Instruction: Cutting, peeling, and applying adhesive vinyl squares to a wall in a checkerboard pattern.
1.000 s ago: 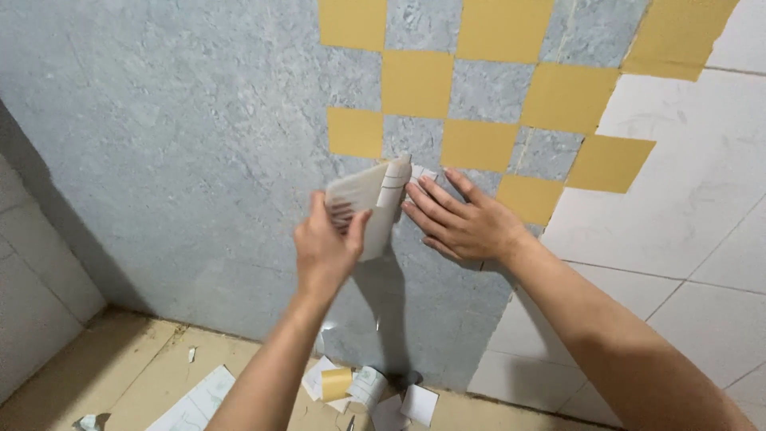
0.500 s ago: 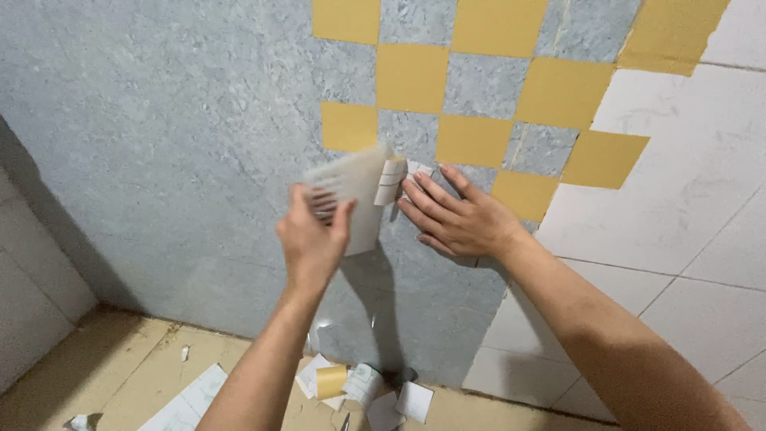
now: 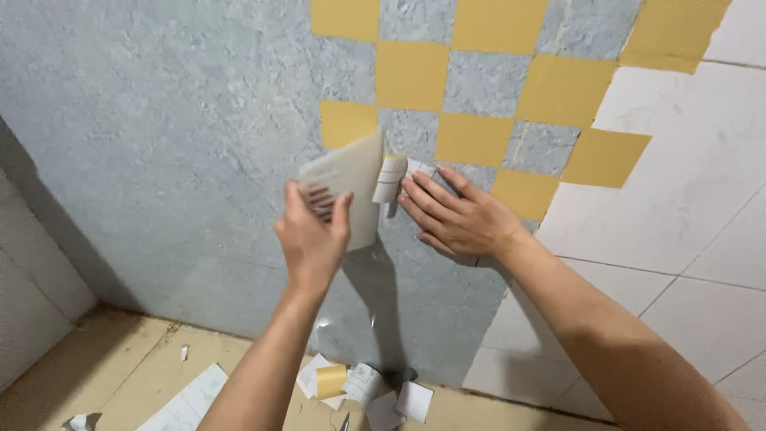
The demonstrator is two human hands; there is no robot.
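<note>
Grey marbled wall (image 3: 159, 120) with yellow squares: my left hand (image 3: 313, 239) pinches a pale backing sheet (image 3: 351, 183), my right hand (image 3: 459, 217) lies flat and open, pressing the wall.

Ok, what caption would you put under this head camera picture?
Left hand peels a backing sheet while the right hand presses flat on the grey wall.
</note>
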